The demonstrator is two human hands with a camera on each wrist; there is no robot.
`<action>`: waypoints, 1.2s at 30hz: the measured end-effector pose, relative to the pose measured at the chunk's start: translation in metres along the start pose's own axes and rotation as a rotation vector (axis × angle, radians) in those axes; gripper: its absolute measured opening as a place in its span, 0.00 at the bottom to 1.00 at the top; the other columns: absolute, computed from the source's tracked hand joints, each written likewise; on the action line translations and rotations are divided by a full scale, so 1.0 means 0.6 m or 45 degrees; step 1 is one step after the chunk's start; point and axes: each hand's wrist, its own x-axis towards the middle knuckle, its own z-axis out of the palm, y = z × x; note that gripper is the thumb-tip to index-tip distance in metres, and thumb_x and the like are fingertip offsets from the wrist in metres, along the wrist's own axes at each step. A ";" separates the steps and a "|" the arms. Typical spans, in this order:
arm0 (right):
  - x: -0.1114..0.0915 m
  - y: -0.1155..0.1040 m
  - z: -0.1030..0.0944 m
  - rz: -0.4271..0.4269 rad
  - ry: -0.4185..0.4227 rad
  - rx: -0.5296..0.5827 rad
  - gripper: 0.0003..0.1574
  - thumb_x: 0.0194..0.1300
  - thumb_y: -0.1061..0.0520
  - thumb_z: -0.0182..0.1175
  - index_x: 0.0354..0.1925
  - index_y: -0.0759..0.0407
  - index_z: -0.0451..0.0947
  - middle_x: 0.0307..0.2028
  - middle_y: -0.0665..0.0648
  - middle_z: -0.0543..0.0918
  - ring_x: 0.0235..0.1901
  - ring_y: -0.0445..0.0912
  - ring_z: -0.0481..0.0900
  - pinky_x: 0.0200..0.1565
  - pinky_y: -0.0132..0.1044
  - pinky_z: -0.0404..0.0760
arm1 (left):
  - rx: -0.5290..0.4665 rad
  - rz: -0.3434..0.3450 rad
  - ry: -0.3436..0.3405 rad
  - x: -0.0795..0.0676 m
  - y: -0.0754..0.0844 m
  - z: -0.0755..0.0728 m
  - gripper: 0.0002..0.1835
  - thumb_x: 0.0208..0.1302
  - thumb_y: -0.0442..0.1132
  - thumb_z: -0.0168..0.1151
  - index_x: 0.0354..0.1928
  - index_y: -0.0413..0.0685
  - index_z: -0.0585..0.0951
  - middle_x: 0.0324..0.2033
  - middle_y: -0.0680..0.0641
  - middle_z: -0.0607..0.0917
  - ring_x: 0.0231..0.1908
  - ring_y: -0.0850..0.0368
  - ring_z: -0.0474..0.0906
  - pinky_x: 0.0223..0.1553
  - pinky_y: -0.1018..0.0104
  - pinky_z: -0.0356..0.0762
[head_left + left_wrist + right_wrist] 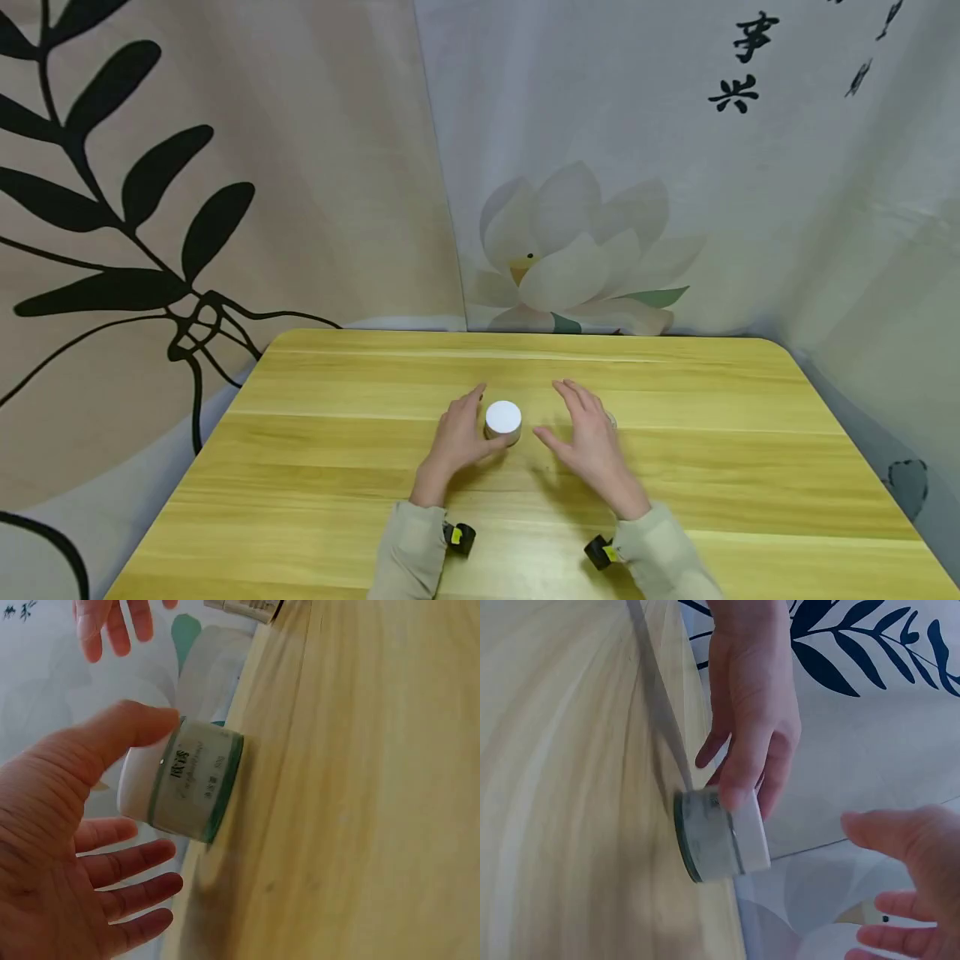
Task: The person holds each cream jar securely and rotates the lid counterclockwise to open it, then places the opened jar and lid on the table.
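Note:
A small cream jar (503, 420) with a white lid and green-edged base stands on the wooden table, between the two hands. My left hand (459, 437) is around its left and near sides. The left thumb lies across the jar's near side by the lid, while the other fingers, spread and fairly straight, reach past it. The jar's printed label faces the left wrist view. To the right, my right hand (591, 442) is held apart from the jar, fingers extended and thumb spread toward it, with nothing in it.
Partly hidden behind the right hand is a small object (612, 420); in the left wrist view it is a gold-brown cylinder (255, 607). The table (300, 500) reaches back to curtains printed with leaves and a lotus. Dark wrist cameras hang at both sleeves.

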 end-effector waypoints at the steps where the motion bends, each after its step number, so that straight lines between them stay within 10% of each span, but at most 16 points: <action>1: 0.001 0.000 0.005 -0.008 0.006 0.048 0.44 0.49 0.50 0.72 0.61 0.65 0.68 0.58 0.67 0.71 0.57 0.62 0.67 0.53 0.61 0.68 | -0.030 -0.007 -0.013 -0.001 -0.003 0.003 0.49 0.41 0.49 0.75 0.65 0.35 0.64 0.56 0.36 0.74 0.55 0.38 0.68 0.53 0.39 0.66; 22: 0.013 -0.006 0.038 0.065 0.032 0.405 0.37 0.45 0.63 0.73 0.55 0.67 0.72 0.50 0.63 0.77 0.49 0.56 0.74 0.46 0.50 0.77 | -0.210 0.017 0.001 0.015 -0.016 0.035 0.29 0.36 0.37 0.77 0.44 0.36 0.77 0.39 0.43 0.81 0.39 0.50 0.75 0.42 0.57 0.73; 36: 0.027 -0.027 0.016 0.055 0.086 0.436 0.36 0.43 0.62 0.75 0.52 0.67 0.74 0.48 0.64 0.78 0.48 0.57 0.75 0.46 0.51 0.77 | -0.511 0.039 0.011 0.022 0.022 0.006 0.28 0.40 0.34 0.75 0.46 0.36 0.75 0.38 0.44 0.81 0.40 0.53 0.75 0.40 0.65 0.76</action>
